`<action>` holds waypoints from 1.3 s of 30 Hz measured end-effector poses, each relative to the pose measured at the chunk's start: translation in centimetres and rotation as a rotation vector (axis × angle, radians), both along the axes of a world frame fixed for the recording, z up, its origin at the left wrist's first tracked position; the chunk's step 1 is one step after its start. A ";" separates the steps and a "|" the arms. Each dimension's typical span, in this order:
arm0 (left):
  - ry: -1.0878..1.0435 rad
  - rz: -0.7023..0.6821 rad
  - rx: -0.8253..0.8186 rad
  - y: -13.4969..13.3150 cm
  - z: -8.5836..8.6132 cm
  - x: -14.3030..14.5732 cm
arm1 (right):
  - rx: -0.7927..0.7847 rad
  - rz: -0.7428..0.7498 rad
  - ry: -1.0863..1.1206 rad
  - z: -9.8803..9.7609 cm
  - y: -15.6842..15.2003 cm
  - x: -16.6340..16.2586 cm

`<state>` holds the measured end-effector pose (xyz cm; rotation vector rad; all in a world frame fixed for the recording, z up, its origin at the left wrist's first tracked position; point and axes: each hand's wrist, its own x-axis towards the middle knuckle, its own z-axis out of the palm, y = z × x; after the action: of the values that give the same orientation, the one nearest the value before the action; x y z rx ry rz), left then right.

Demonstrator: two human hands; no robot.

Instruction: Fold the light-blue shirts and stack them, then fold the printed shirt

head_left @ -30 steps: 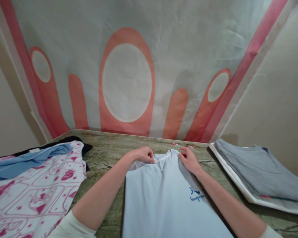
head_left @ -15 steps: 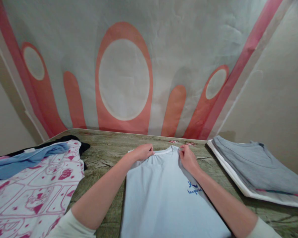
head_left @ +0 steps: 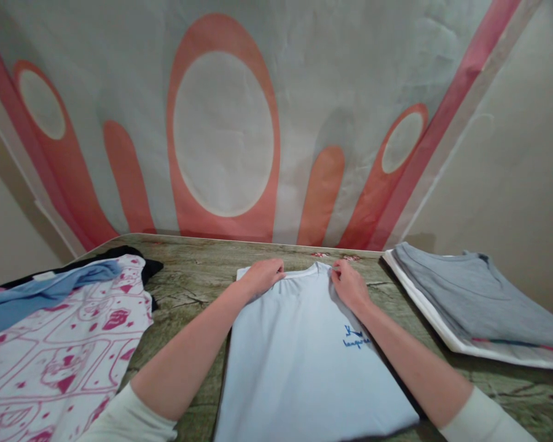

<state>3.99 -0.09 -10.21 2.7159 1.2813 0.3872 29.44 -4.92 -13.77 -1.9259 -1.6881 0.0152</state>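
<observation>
A light blue T-shirt (head_left: 299, 350) with small blue lettering on its chest lies flat on the wood-grain table (head_left: 198, 270), collar pointing away from me. My left hand (head_left: 260, 276) pinches the white collar on its left side. My right hand (head_left: 348, 283) pinches the fabric at the collar's right side. Both hands are closed on the shirt near the table's far edge, and both forearms lie over the cloth.
A pile of clothes sits at the left: a white shirt with pink print (head_left: 64, 344), a blue garment (head_left: 41, 291) and a black one (head_left: 133, 255). At the right a folded grey shirt (head_left: 470, 294) tops a flat stack. A patterned sheet hangs behind.
Both hands have slid the shirt's collar a little farther away across the table, and the shirt lies flatter. The view has tipped slightly down.
</observation>
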 end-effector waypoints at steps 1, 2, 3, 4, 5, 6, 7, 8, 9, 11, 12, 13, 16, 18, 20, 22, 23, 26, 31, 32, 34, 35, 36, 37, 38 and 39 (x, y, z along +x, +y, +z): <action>0.013 0.000 0.028 0.0 0.2 0.1 | -0.004 -0.002 0.027 0.0 0.1 0.2; 0.031 -0.001 0.058 -0.1 0.4 0.1 | -0.005 -0.003 0.055 -0.1 0.3 0.4; 0.051 0.002 0.086 -0.2 0.7 0.3 | -0.006 -0.005 0.082 -0.2 0.5 0.6; 0.075 0.012 0.108 -0.3 0.9 0.4 | -0.008 -0.005 0.106 -0.3 0.6 0.9; 0.101 0.031 0.123 -0.6 1.1 0.7 | -0.013 -0.003 0.127 -0.4 0.8 1.1; 0.126 0.055 0.131 -0.9 1.3 1.0 | -0.019 0.004 0.146 -0.5 1.0 1.3; 0.143 0.075 0.135 -1.3 1.5 1.4 | -0.025 0.016 0.162 -0.5 1.2 1.4; 0.146 0.075 0.138 -1.8 1.6 1.8 | -0.026 0.027 0.173 -0.6 1.3 1.4; 0.139 0.049 0.134 -2.3 1.6 2.3 | -0.021 0.040 0.178 -0.6 1.4 1.4; 0.097 -0.050 0.104 -3.5 1.4 3.3 | 0.011 0.054 0.172 -0.5 1.3 1.3; 0.076 -0.100 0.079 -4.0 1.1 3.7 | 0.028 0.054 0.162 -0.3 1.2 1.1; 0.063 -0.135 0.047 -4.4 0.8 4.0 | 0.041 0.047 0.147 0.0 1.0 0.9; 0.067 -0.156 -0.037 -4.9 -0.4 4.5 | 0.017 -0.002 0.062 1.0 0.3 0.5; 0.075 -0.161 -0.062 -4.9 -0.9 4.4 | -0.038 -0.037 -0.037 1.6 -0.1 0.3; 0.078 -0.164 -0.058 -4.7 -1.3 4.4 | -0.118 -0.057 -0.135 1.8 -0.4 0.2; 0.085 -0.167 -0.039 -4.6 -1.5 4.4 | -0.191 -0.065 -0.198 1.6 -0.6 0.2; 0.090 -0.170 -0.028 -4.5 -1.6 4.4 | -0.213 -0.065 -0.213 1.5 -0.5 0.1; 0.101 -0.180 0.000 -4.5 -1.8 4.4 | -0.203 -0.045 -0.205 1.1 -0.3 0.4; 0.099 -0.170 0.043 -4.3 -2.2 4.5 | -0.175 0.070 -0.003 0.9 -0.8 2.4; 0.099 -0.170 0.048 -4.2 -2.3 4.5 | -0.187 0.105 0.046 0.8 -1.3 2.9; 0.102 -0.172 0.052 -4.1 -2.5 4.6 | -0.210 0.173 0.125 0.7 -2.8 3.7; 0.103 -0.175 0.054 -4.0 -2.6 4.6 | -0.212 0.199 0.155 0.7 -3.7 4.1; 0.103 -0.179 0.056 -3.9 -2.7 4.6 | -0.206 0.219 0.179 0.6 -4.7 4.3; 0.102 -0.181 0.060 -3.8 -2.8 4.7 | -0.195 0.234 0.197 0.6 -5.7 4.4; 0.101 -0.182 0.064 -3.7 -2.8 4.7 | -0.182 0.245 0.209 0.6 -6.6 4.5; 0.101 -0.182 0.067 -3.6 -2.9 4.7 | -0.172 0.254 0.215 0.6 -7.4 4.5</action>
<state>8.73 -3.68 -13.09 2.9124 1.0475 0.2827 33.92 -12.35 -13.18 -1.7429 -1.8182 0.4625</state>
